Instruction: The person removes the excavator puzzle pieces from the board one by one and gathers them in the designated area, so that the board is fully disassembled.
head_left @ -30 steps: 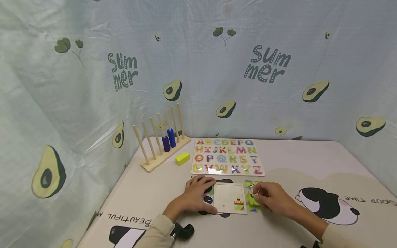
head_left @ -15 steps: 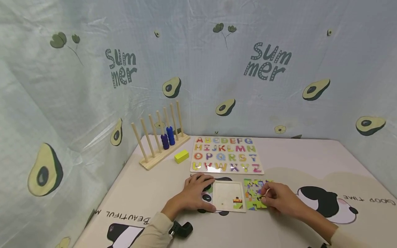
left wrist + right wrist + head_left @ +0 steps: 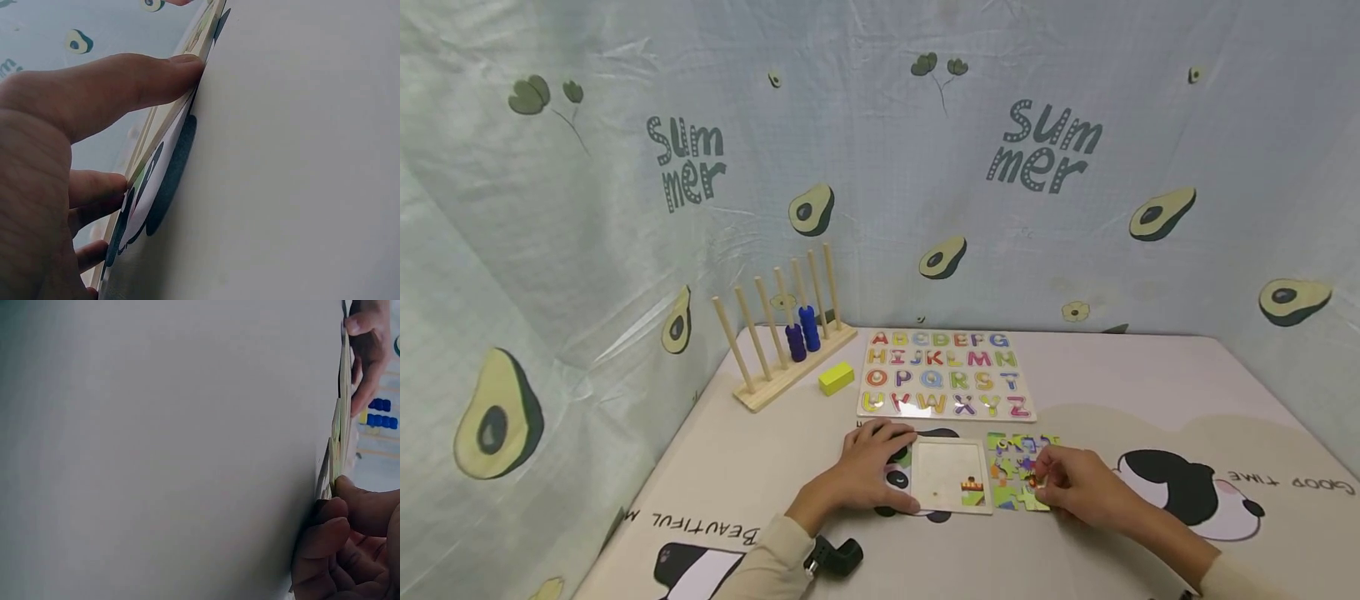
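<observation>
A small square wooden puzzle tray (image 3: 942, 471) lies in front of me, with one printed corner piece (image 3: 973, 493) in its near right corner. My left hand (image 3: 874, 468) holds the tray's left side, thumb on the near edge and fingers toward the far edge. In the left wrist view the thumb (image 3: 147, 76) rests on the tray's rim. Right beside the tray lies a patch of colourful jigsaw pieces (image 3: 1011, 471), green, yellow and purple. My right hand (image 3: 1081, 485) pinches a jigsaw piece at that patch's right side; its fingertips hide most of the piece.
Behind the tray lies an alphabet board (image 3: 946, 375). A yellow block (image 3: 837, 378) and a wooden peg stand (image 3: 793, 371) with dark blue beads are at the back left. A black device (image 3: 838, 557) is at the left wrist. The table covering has printed pandas (image 3: 1180, 492).
My right hand has moved right across the jigsaw pieces, uncovering more of them. The left hand stays on the tray. The head view has shifted slightly.
</observation>
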The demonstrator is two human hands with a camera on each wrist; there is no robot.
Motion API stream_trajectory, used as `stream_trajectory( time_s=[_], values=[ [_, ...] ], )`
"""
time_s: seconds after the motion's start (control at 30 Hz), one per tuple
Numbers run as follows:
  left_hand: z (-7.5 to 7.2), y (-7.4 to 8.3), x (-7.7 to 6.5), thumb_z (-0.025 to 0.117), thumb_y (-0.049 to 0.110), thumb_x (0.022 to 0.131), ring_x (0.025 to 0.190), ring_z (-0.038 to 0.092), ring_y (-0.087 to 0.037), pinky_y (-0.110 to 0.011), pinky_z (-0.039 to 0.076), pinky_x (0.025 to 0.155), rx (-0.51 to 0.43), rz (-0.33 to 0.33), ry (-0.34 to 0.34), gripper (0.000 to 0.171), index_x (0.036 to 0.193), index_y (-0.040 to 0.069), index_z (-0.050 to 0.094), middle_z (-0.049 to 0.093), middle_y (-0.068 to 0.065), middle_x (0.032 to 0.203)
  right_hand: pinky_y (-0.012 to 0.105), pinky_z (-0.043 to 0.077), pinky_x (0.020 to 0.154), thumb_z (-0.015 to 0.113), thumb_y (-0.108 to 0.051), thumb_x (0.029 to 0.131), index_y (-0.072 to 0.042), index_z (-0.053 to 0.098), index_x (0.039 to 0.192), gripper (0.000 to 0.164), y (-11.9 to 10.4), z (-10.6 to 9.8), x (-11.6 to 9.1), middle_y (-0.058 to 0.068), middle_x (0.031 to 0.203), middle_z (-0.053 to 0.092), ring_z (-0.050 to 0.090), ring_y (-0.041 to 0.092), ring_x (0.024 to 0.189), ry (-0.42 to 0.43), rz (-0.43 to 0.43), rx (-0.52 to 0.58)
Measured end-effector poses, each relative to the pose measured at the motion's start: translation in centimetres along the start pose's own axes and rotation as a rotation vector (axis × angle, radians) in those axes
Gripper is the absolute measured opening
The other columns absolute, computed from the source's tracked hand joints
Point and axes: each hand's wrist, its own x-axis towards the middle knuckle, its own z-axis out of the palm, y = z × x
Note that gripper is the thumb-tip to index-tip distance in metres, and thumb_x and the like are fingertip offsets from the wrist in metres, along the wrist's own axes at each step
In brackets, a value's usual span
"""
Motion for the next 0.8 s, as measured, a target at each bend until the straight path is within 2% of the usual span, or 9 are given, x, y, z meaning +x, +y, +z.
stream_trajectory(
  time_s=[0.1,0.27,0.37,0.57,0.8],
  values=[
    [0.03,0.01,-0.01,0.079,0.061,0.072,0.148,0.021,-0.029,-0.060,0.019,0.116,-0.001,0.004,0.005,0.095,0.152,0.022,0.047,0.040,0.003,0.157,0.026,0.047,0.049,0.077,-0.009,0.087,-0.010,0.058,0.093,0.020,-0.28,0.11,-0.03,-0.004,0.069,0.056,0.053,0.008,0.053,0.020,-0.006,-0.090],
    [0.02,-0.03,-0.03,0.079,0.060,0.072,0.148,0.021,-0.030,-0.060,0.019,0.115,-0.007,0.015,0.010,0.095,0.152,0.020,0.048,0.040,0.002,0.157,0.024,0.038,0.053,0.082,-0.011,0.082,-0.014,0.056,0.087,0.026,-0.86,0.34,-0.05,-0.005,0.066,0.051,0.047,0.009,0.059,0.075,0.046,-0.233],
    [-0.01,-0.07,-0.08,0.080,0.059,0.071,0.147,0.021,-0.030,-0.061,0.019,0.115,-0.013,0.025,0.018,0.095,0.151,0.019,0.049,0.041,0.001,0.157,0.025,0.036,0.054,0.083,-0.012,0.080,-0.015,0.056,0.084,0.027,-1.03,0.50,0.03,-0.004,0.066,0.050,0.045,0.011,0.062,0.092,0.076,-0.272],
    [0.01,-0.06,-0.16,0.080,0.059,0.071,0.147,0.022,-0.031,-0.061,0.020,0.114,-0.014,0.026,0.023,0.094,0.151,0.018,0.050,0.042,0.000,0.156,0.025,0.037,0.054,0.084,-0.013,0.080,-0.015,0.057,0.081,0.027,-0.86,0.59,0.10,-0.004,0.067,0.050,0.046,0.012,0.063,0.103,0.087,-0.262],
    [-0.08,0.04,-0.11,0.081,0.059,0.071,0.147,0.023,-0.031,-0.062,0.020,0.114,-0.017,0.026,0.023,0.094,0.150,0.018,0.050,0.042,0.000,0.156,0.027,0.045,0.045,0.082,-0.011,0.083,-0.012,0.056,0.082,0.026,-0.56,0.38,-0.04,-0.002,0.067,0.053,0.051,0.011,0.051,0.069,0.061,-0.163]
  ],
)
